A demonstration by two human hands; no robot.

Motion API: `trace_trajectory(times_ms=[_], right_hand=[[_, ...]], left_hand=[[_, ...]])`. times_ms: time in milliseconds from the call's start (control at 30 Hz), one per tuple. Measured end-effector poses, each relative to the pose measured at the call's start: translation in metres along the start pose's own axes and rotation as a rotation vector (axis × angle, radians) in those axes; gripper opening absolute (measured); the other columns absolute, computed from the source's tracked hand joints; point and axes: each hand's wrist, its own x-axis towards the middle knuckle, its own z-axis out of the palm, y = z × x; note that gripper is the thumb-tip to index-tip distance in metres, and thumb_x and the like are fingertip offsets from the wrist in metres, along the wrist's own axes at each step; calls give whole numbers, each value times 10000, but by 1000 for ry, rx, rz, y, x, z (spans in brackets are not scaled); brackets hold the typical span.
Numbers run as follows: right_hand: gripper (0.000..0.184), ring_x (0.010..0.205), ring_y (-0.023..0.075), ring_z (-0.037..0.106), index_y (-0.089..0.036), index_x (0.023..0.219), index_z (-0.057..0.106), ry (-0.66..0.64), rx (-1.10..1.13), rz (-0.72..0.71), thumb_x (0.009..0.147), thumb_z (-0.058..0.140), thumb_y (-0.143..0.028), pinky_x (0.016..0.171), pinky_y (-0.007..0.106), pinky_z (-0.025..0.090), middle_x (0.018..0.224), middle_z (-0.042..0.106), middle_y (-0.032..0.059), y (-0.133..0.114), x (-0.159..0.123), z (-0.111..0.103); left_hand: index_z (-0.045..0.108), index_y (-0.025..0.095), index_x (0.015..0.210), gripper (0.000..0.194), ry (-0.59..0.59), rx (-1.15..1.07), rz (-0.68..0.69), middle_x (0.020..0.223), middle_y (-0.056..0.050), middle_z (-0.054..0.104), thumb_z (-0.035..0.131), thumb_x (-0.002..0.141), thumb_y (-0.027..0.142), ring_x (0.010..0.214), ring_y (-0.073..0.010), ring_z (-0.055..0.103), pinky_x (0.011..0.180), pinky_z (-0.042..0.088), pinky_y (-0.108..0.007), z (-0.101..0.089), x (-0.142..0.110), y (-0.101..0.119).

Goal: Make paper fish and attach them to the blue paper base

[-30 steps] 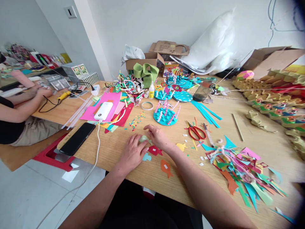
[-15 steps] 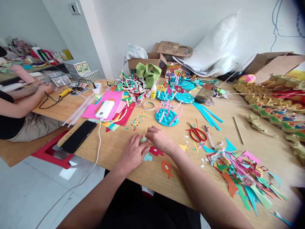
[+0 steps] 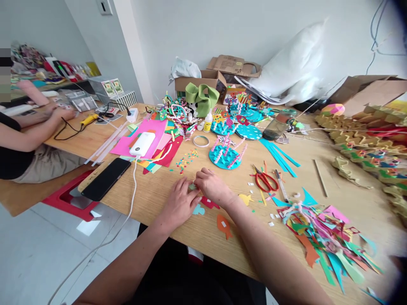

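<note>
Both my hands meet over the table near its front edge. Between them a pale green paper cutout (image 3: 192,186) shows only in part. My left hand (image 3: 180,201) steadies it, with thumb and forefinger closed about it. Above it the fingers of my right hand (image 3: 209,184) are curled in a pinch; what their tips hold is hidden. Close by lie a light blue paper cutout (image 3: 199,209), a red paper cutout (image 3: 210,203) partly under my right hand, an orange fish-shaped cutout (image 3: 224,226) with a small white patch, and a yellow cutout (image 3: 244,199).
Red-handled scissors (image 3: 266,182) and a pen-like cutter (image 3: 281,185) lie right of my hands, beside a heap of paper scraps (image 3: 327,237). Behind stands a turquoise disc (image 3: 225,157) with pink twisted stems. A phone (image 3: 106,178) and corded white power bank (image 3: 142,144) lie left. Another person's arm (image 3: 32,131) is far left.
The view has shifted slightly, so the scene sits a little farther right. My hands stay together over the pale green cutout, which now shows less between my fingers.
</note>
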Motion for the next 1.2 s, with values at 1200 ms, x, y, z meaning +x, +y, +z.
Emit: trace_trajectory(times_ms=[1200], right_hand=[[214,912,212,509,-158,857,651,167,20,549,920,446,-159,796,304,339,903,620,91,63,-98,-32]], left_hand=[[601,275,1239,334,60,-11,58,1221,-82,569,461,939,321,1222,-276,436,1033,426,-501,6,-1,-8]])
